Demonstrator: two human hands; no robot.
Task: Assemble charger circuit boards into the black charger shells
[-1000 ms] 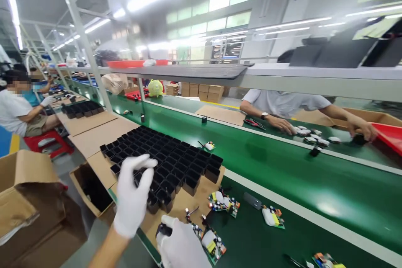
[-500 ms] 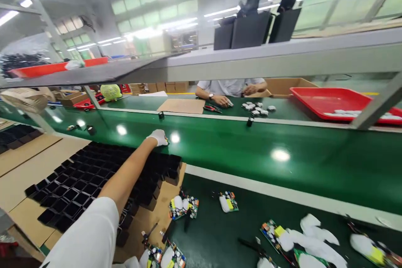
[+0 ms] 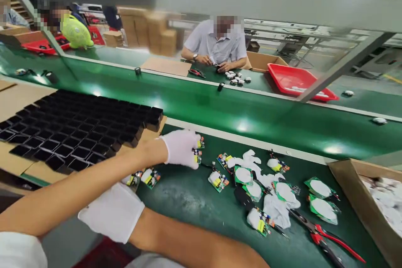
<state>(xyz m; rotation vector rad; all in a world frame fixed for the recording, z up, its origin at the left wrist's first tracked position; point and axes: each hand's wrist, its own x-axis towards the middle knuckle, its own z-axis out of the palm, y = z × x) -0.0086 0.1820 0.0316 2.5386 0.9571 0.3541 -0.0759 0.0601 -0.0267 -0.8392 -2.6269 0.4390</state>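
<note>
My left hand [image 3: 182,148], in a white glove, reaches over the green bench. Its fingers curl round a small circuit board [image 3: 197,155] with white and yellow parts; a second board [image 3: 201,141] shows just past the fingertips. Below the left forearm, my gloved right hand [image 3: 113,213] points up and left, its fingers hidden by that forearm. Near it lie circuit boards [image 3: 150,178] with white pads. Right of my left hand is another circuit board [image 3: 218,180] with a black lead.
Rows of black cases [image 3: 81,134] stand on cardboard at left. Boards with round white pads [image 3: 285,191], loose white gloves [image 3: 278,209] and red-handled pliers [image 3: 326,236] lie at right, beside a cardboard box [image 3: 354,201]. Beyond the green conveyor [image 3: 194,100], a co-worker [image 3: 216,46] sits near a red tray [image 3: 295,81].
My left hand has come back from the conveyor to the boards on the near bench. My right hand and forearm now show at the bottom. The view has tilted down and turned right.
</note>
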